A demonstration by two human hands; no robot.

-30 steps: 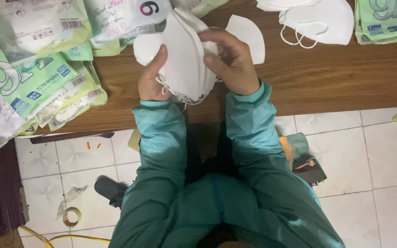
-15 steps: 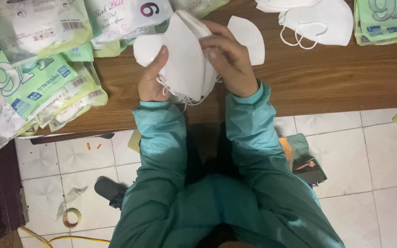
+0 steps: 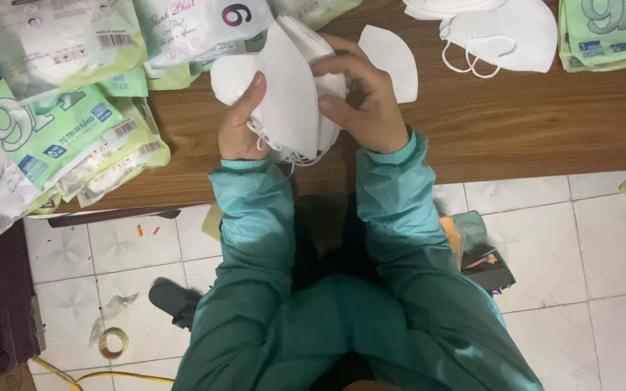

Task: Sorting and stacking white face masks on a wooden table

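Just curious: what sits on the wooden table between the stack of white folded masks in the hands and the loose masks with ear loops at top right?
In the head view, one flat white mask piece, partly hidden by the right hand.

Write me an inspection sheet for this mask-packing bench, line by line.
Surface: brown wooden tabletop, over white floor tiles.
Job's things: stack of white folded face masks, held upright.
Clutter: green-and-white printed plastic packets at left; loose white masks with ear loops at upper right.
Grippers: left hand cradles the stack; right hand pinches its top.
Cables: yellow cord on the floor.
Surroundings: tape roll, dark sandal.
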